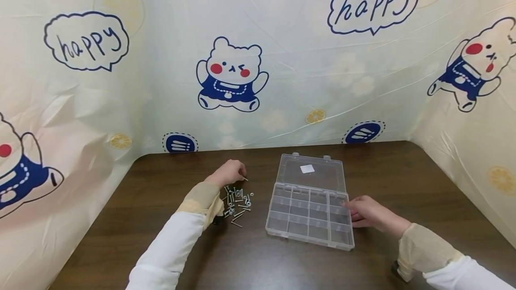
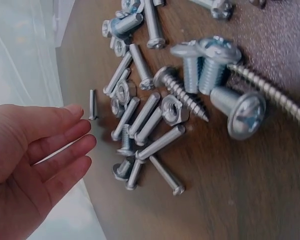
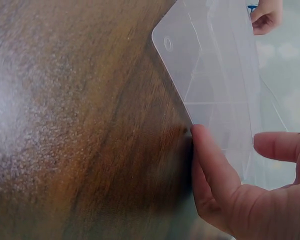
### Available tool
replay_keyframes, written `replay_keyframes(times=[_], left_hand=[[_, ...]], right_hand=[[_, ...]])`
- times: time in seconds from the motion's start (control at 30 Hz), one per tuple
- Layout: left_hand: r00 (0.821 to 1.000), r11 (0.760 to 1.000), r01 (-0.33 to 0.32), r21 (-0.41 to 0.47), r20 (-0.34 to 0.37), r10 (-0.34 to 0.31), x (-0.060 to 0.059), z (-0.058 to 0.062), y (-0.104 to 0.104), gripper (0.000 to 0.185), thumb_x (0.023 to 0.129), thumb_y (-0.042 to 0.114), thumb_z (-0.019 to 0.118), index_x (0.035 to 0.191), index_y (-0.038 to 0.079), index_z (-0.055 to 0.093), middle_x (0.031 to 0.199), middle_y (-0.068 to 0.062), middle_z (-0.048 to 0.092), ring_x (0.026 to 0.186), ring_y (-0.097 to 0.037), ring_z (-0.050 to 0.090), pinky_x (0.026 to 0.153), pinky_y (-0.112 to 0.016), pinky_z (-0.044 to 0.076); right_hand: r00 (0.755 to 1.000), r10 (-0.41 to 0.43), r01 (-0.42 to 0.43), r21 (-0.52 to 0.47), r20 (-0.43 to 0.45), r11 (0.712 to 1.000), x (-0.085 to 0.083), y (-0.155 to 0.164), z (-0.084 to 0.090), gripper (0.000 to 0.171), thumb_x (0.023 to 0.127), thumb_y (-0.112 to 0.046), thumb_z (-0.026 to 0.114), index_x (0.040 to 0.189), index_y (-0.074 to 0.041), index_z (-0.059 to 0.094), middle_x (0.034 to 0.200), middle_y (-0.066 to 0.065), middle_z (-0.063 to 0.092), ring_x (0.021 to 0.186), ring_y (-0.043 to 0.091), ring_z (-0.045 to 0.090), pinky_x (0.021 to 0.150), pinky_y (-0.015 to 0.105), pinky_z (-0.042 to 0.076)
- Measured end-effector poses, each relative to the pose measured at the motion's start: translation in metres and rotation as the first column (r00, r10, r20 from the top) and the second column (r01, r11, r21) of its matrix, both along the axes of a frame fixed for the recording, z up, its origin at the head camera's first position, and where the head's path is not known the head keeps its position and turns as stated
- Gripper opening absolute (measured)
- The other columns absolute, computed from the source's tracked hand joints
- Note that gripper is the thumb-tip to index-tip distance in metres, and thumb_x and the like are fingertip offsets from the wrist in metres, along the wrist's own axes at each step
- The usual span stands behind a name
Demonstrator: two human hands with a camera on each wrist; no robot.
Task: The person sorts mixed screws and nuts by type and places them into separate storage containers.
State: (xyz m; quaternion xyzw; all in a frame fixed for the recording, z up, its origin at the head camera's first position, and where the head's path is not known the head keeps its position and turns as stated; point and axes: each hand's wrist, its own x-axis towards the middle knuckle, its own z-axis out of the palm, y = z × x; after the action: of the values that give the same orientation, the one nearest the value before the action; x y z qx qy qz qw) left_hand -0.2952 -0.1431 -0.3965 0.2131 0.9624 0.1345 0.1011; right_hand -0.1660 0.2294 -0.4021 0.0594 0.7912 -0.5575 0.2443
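Note:
Beside the pile of metal screws, bolts and nuts (image 1: 238, 200), my left hand (image 1: 229, 173) hovers with loosely curved fingers. A small screw (image 2: 92, 105) lies just off its thumb tip, apart from the pile; a narrow gap shows between them in the left wrist view. Nothing is visible inside that hand. My right hand (image 1: 368, 211) grips the right side wall of a clear plastic compartment box (image 1: 310, 238), thumb at the upper edge and fingers low on the outside. The hinged lid (image 1: 322, 178) is laid back, and the box's compartments look bare.
A dark brown wooden table (image 1: 169, 245) carries everything. Behind and beside it hangs a pale printed cloth (image 1: 282, 79) with bears and the word happy. A small white paper (image 1: 307, 169) is on the lid. Nuts and long screws lie mixed in the pile.

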Motion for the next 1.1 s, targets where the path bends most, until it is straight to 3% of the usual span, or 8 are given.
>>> replay_keyframes(times=[0.5,0.83,1.1], left_hand=[[0.998,0.996,0.01,-0.085,-0.061,-0.015,-0.002,-0.008,0.01,0.006,0.076,0.001,0.066,0.08,0.006,0.066,0.081,-0.005,0.063,0.075,-0.018,0.056,0.069,-0.032,0.047],[0.992,0.987,0.026,-0.161,-0.118,-0.046,-0.002,-0.011,0.015,0.011,0.076,0.002,0.067,0.073,0.01,0.061,0.073,-0.001,0.057,0.068,-0.017,0.051,0.065,-0.031,0.045],[0.988,0.986,0.045,-0.162,-0.138,-0.067,-0.003,-0.013,0.016,0.019,0.08,0.0,0.059,0.065,0.012,0.057,0.065,0.001,0.052,0.06,-0.014,0.045,0.056,-0.028,0.039]], right_hand=[[0.999,-0.043,0.042,-0.03,-0.026,0.999,0.0,-0.001,-0.003,0.033,0.091,-0.009,0.047,0.104,0.021,0.046,0.076,0.007,0.059,0.07,0.013,0.058,0.064,0.029,0.052],[0.999,-0.039,0.038,-0.032,-0.034,0.999,0.0,-0.001,-0.004,0.034,0.091,-0.009,0.047,0.105,0.021,0.046,0.08,0.009,0.059,0.072,0.014,0.057,0.065,0.03,0.052],[0.999,-0.04,0.038,-0.04,-0.036,0.998,0.0,0.0,-0.006,0.035,0.091,-0.01,0.046,0.106,0.021,0.045,0.082,0.009,0.059,0.074,0.015,0.057,0.066,0.03,0.052]])
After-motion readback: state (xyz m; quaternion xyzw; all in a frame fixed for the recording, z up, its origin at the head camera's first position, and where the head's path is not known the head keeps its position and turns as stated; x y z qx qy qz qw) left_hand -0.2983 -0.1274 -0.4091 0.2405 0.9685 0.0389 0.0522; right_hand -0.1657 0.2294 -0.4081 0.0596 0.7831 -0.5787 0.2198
